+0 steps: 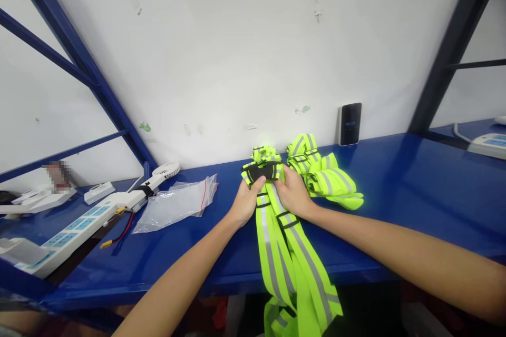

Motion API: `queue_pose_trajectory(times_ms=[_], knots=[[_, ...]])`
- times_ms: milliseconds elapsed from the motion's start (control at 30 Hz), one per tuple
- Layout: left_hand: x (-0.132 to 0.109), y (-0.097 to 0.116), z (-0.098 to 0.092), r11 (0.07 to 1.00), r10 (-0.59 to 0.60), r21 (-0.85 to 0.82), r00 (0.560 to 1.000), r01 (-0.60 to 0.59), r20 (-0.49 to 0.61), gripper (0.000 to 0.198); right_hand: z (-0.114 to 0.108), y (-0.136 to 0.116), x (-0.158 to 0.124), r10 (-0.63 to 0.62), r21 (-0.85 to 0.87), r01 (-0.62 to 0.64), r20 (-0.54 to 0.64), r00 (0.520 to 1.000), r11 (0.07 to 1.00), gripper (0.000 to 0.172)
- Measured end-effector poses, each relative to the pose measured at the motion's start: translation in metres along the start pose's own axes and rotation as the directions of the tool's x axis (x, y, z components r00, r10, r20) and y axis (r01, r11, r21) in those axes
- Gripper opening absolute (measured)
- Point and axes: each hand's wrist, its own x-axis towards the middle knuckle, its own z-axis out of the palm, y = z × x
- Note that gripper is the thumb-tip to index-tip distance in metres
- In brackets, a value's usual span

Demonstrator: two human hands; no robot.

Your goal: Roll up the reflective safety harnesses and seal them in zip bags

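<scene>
Both my hands grip a neon yellow reflective vest (272, 253) made of straps with grey stripes and black sliders. My left hand (248, 201) is closed on its left side, thumb near a black patch or buckle (263, 170). On the other side my right hand (293, 192) is closed on the straps, its fingertips partly hidden. The straps hang down over the front edge of the blue shelf (229, 266). Just behind and right of my right hand lies a rolled bundle of the same yellow strapping (330, 181).
Clear zip bags (177, 204) lie to the left. Past them are a long white power strip (75, 231), a small white fan (166, 170) and a red-black cable with yellow connectors (122, 229). A black-faced device (350, 124) leans against the wall. Blue posts (90, 68) flank the left.
</scene>
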Motion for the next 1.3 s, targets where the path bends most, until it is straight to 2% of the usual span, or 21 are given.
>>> queue_pose_trajectory(times_ms=[200, 333, 467, 567, 667, 833, 933, 1067, 1200, 1300], knots=[[0.0, 0.004, -0.001, 0.999, 0.016, 0.029, 1.0, -0.017, 0.017, 0.048, 0.003, 0.004, -0.001, 0.013, 0.064, -0.016, 0.055, 0.998, 0.998, 0.023], [0.001, 0.006, -0.004, 1.0, 0.026, 0.013, 0.999, -0.027, 0.039, 0.047, 0.0, 0.002, -0.002, -0.012, 0.147, -0.007, 0.127, 0.992, 0.989, 0.026], [0.002, 0.014, -0.006, 0.986, 0.127, 0.103, 0.992, -0.128, 0.018, 0.044, -0.009, -0.004, 0.003, -0.025, 0.172, -0.015, 0.231, 0.973, 0.985, 0.029], [0.002, 0.018, -0.007, 0.986, 0.123, 0.11, 0.992, -0.124, 0.017, 0.041, -0.015, -0.009, 0.007, -0.036, 0.227, -0.036, 0.305, 0.952, 0.973, 0.033], [0.003, 0.017, -0.009, 0.992, 0.099, 0.076, 0.994, -0.101, 0.038, 0.041, -0.017, -0.01, 0.008, -0.035, 0.242, -0.038, 0.291, 0.956, 0.97, 0.033], [0.005, 0.008, -0.011, 0.995, 0.081, 0.056, 0.995, -0.084, 0.051, 0.043, -0.012, -0.007, 0.003, 0.016, 0.082, -0.029, 0.149, 0.989, 0.996, 0.025], [0.005, 0.006, -0.011, 0.998, 0.061, 0.016, 0.998, -0.062, 0.023, 0.046, -0.01, -0.009, 0.001, 0.015, 0.023, -0.018, 0.117, 0.993, 1.0, 0.026], [0.008, 0.005, -0.013, 0.997, 0.078, 0.008, 0.997, -0.078, 0.006, 0.047, -0.011, -0.014, 0.001, 0.014, 0.068, -0.025, 0.164, 0.986, 0.997, 0.033], [0.01, 0.004, -0.017, 0.997, 0.082, 0.018, 0.996, -0.081, -0.023, 0.046, -0.012, -0.015, 0.002, 0.08, 0.256, -0.16, 0.298, 0.951, 0.953, 0.032], [0.009, 0.002, -0.019, 0.999, 0.041, 0.003, 0.999, -0.041, -0.013, 0.047, -0.011, -0.013, 0.002, 0.107, 0.323, -0.22, 0.333, 0.937, 0.921, 0.034]])
